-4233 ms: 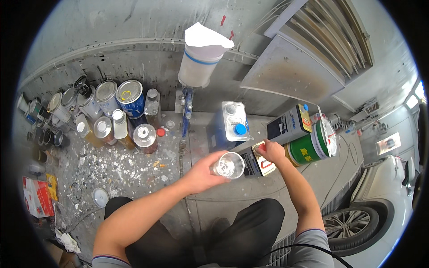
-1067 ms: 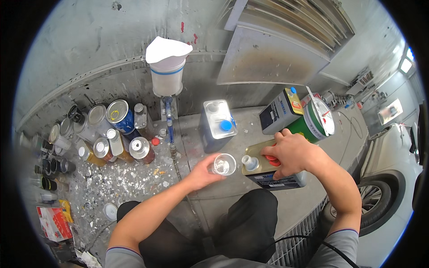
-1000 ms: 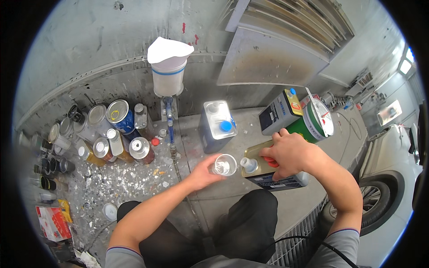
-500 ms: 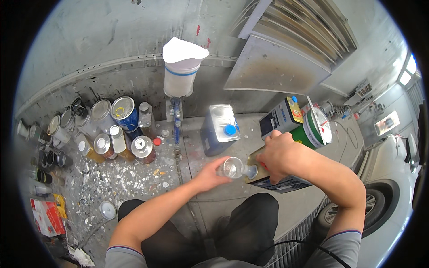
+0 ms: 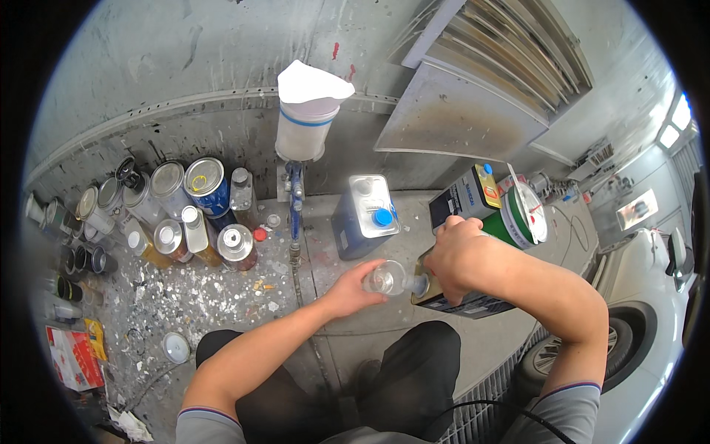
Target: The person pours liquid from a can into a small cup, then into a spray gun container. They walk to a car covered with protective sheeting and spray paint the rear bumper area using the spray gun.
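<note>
Clear plastic cup (image 5: 385,278) with a little see-through liquid in it is gripped round its side by my left hand (image 5: 356,287), fingers closed. To its right, a rectangular metal tin (image 5: 473,305) lies tipped over on its side. Its pale spout (image 5: 418,285) points left, at the rim of the cup. From above, my right hand (image 5: 463,258) grips the tin, its fingers curled over the top and hiding part of it. Whether liquid is flowing from the spout I cannot make out.
A silver can with a blue cap (image 5: 365,216) stands just beyond the cup. Farther right are a dark jerrycan (image 5: 464,198) and a green pail (image 5: 518,216). Several paint tins (image 5: 205,183) and bottles crowd the left. A spray gun (image 5: 294,192) hangs below a white cup (image 5: 304,129).
The view has shifted slightly. The tin's spout has drawn a little to the right, while both hands keep their hold on the cup and the tin.
</note>
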Demonstrator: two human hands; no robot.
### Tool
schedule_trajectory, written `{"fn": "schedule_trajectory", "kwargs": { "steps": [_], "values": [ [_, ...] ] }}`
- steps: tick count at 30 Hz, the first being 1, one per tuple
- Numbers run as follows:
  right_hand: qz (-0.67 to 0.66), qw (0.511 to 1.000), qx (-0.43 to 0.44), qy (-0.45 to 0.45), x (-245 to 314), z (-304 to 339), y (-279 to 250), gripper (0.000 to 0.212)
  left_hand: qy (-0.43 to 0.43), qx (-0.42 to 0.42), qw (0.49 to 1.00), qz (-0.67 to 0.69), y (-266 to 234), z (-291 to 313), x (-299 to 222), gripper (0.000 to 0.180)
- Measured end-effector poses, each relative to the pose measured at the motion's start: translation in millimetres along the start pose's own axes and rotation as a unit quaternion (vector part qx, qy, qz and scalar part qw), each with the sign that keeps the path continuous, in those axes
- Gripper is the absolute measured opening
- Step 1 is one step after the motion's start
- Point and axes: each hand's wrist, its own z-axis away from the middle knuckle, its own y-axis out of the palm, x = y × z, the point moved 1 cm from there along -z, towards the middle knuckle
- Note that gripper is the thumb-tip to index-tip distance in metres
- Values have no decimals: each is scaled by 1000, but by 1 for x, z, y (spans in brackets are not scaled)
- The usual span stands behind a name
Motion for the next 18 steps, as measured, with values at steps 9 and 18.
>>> {"fn": "schedule_trajectory", "kwargs": {
  "steps": [9,18],
  "values": [
    [22,999,24,5,4,4,-11,80,16,8,1000,-13,1,-2,0,85],
    [26,999,23,6,5,7,-13,80,22,6,1000,-11,2,-1,-1,84]
  ]
}}
